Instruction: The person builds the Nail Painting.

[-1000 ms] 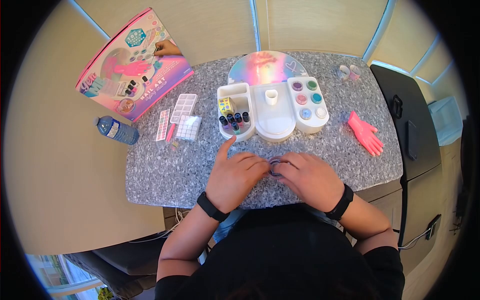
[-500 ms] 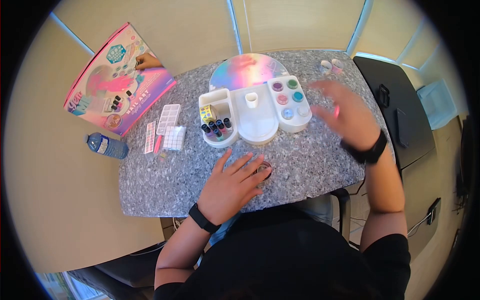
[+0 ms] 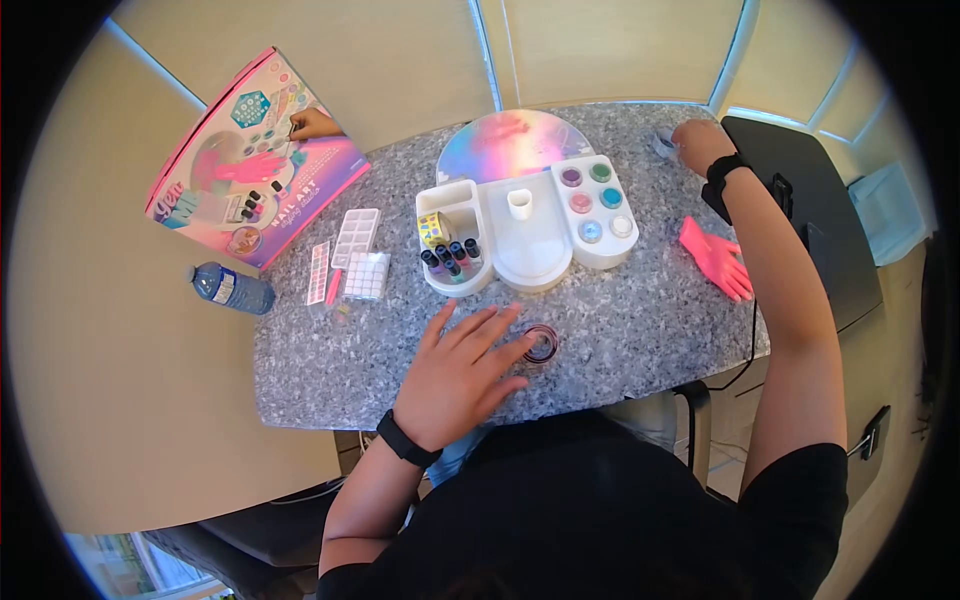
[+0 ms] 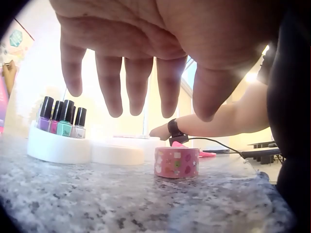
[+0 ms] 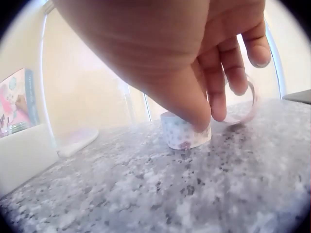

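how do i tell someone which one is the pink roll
Start at the white organizer on the speckled table, then come toward the person's side. By the spread fingers of the left hand sits a short, wide pink roll with pale shapes. The yellow roll is inside the organizer, the other two by the right hand.

Left hand spread low, right arm reaching far

Your left hand [image 3: 450,375] hovers palm down in front of you, its fingers [image 4: 167,90] spread and gently bent, the thumb [image 4: 211,92] apart from them. Your left arm [image 3: 368,490] bends at the elbow, close to your body. Your right arm [image 3: 790,310] stretches forward and away; your right hand [image 3: 703,147] points down, fingers bent, thumb near the closest fingertip.
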Motion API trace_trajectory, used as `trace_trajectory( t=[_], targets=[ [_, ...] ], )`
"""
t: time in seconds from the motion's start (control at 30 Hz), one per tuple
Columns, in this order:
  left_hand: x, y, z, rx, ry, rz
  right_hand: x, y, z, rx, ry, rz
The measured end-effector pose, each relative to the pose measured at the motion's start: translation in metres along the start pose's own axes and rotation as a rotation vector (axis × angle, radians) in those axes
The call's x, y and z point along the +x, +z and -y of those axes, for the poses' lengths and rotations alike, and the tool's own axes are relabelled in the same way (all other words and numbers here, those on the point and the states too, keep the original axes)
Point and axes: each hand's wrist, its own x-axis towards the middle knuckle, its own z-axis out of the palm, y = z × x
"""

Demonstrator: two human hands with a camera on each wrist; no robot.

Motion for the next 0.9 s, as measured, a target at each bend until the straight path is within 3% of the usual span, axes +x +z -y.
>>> trace_trajectory(
  t=[0.13, 0.33, 0.5, 0.73, 0.9],
  targets=[
    [-0.003, -0.002, 0.004, -0.009, -0.010, -0.010, -0.009, -0.005, 0.006, 0.076, 0.090, 0.151],
    [-0.001, 0.000, -0.001, -0.021, -0.003, -0.022, -0.021, -0.021, 0.009, 0.100, 0.035, 0.113],
    [-0.003, 0.001, -0.001, -0.027, -0.002, -0.029, -0.023, -0.035, -0.002, 0.219, 0.110, 0.074],
    [-0.007, 0.002, 0.001, -0.030, -0.021, -0.021, -0.013, -0.010, -0.040, 0.379, 0.128, 0.116],
    [-0.007, 0.003, 0.001, -0.036, -0.026, -0.029, -0.011, -0.003, -0.042, 0.332, 0.152, -0.004]
  ],
)
